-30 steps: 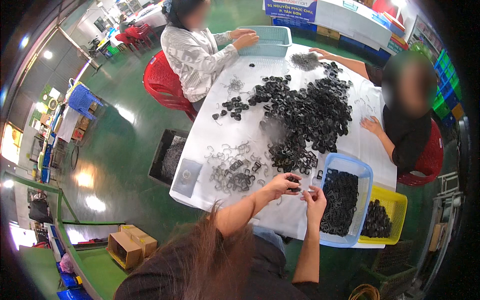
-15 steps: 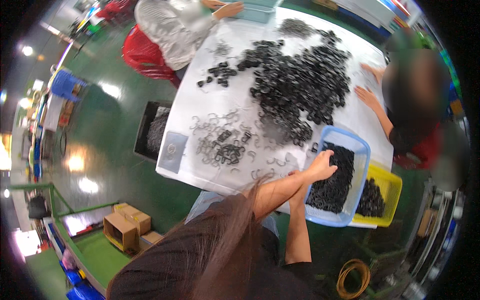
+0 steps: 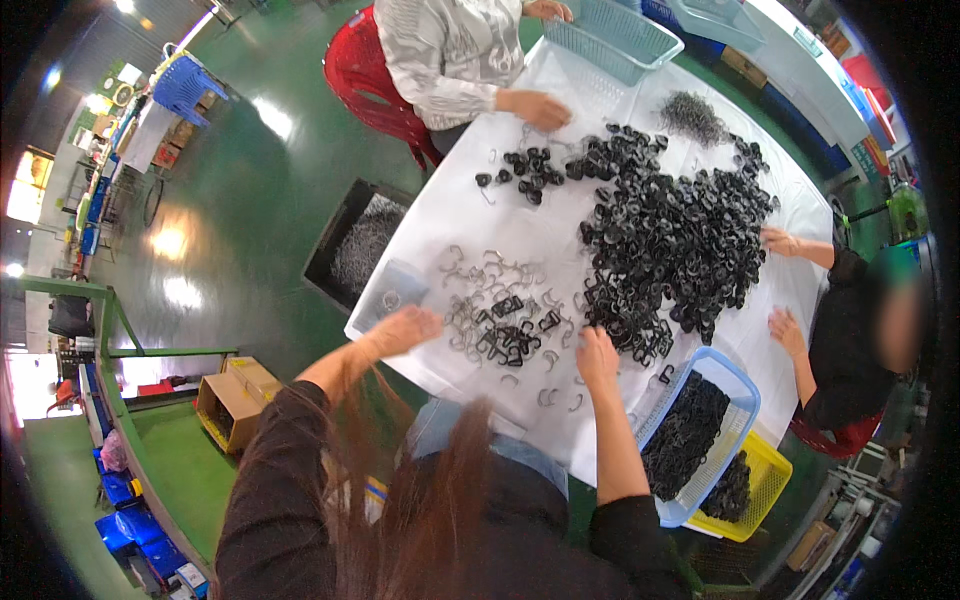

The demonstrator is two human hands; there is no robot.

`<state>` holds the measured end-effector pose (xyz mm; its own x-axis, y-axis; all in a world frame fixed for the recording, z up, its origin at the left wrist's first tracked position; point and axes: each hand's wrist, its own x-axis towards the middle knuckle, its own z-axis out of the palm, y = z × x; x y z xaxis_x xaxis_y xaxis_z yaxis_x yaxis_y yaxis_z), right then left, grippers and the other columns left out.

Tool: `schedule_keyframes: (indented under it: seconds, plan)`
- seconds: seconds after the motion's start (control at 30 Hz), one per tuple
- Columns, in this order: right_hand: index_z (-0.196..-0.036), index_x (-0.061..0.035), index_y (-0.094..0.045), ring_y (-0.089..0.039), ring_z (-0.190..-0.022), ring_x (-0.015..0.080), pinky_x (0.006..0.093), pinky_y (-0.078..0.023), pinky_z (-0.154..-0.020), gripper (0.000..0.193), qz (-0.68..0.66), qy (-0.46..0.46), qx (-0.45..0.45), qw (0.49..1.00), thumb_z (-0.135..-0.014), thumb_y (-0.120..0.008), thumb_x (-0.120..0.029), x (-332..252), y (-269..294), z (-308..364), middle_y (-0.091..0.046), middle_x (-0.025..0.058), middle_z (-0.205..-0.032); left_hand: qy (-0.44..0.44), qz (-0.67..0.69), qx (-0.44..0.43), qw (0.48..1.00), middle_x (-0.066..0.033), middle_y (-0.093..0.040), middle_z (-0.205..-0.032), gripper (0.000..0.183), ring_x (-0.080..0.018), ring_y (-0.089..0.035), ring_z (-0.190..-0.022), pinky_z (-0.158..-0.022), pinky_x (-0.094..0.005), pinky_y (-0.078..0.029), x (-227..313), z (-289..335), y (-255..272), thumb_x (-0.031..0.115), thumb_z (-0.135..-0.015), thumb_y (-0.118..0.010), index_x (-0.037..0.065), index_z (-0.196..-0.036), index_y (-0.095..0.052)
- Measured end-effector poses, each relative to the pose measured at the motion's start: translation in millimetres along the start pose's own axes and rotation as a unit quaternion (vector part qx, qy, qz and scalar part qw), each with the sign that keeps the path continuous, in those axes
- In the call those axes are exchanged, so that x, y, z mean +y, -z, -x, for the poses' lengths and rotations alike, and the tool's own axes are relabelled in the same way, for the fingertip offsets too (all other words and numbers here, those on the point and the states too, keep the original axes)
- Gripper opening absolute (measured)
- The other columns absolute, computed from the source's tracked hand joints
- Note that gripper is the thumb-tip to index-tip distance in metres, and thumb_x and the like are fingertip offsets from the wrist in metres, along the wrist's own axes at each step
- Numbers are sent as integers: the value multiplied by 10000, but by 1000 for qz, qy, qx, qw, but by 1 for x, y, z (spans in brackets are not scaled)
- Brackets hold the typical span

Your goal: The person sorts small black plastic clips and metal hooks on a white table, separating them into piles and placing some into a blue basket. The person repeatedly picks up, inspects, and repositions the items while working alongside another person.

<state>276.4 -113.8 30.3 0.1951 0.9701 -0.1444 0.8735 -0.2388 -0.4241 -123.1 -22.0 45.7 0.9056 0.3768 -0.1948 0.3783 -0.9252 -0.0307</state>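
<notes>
The left hand [image 3: 405,328] lay flat and spread on the white-covered table [image 3: 450,215], holding nothing, just left of the small heap of metal hooks and black clips [image 3: 500,325]; the right hand [image 3: 597,357] rested just right of that heap, fingers loosely curled (whether it pinched a piece I cannot tell); likely both flanked the heap to gather from it. Beyond the heap lay the big black pile [image 3: 670,235]; right of it stood the blue basket [image 3: 745,385], then the yellow one [image 3: 765,490]. Half a second earlier the right hand had reached into the blue basket; now it was back at the heap.
</notes>
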Motion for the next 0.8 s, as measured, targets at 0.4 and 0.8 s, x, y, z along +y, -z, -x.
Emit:
schedule_keyframes:
  seconds: [0.4,0.8]
  plan:
    - [-967,-84,-582,-577,-945,276,376,-466,-783,256,-15,60,-99,993,-739,-664,-168,-53,-22,-82,-579,115,-995,355,340,282,823,-94,-571,-936,215,-275,-535,-923,-789,-376,-434,23,-125,-10,165,-790,-614,67,-975,-566]
    - [-1032,-57,-559,-635,-821,229,356,-492,-680,417,33,-127,-114,985,-690,-758,-187,-50,-37,-46,-641,117,-871,374,426,226,792,-73,-627,-854,203,-269,-595,-810,-729,-358,-469,55,-154,-21,202,-773,-664,65,-911,-608]
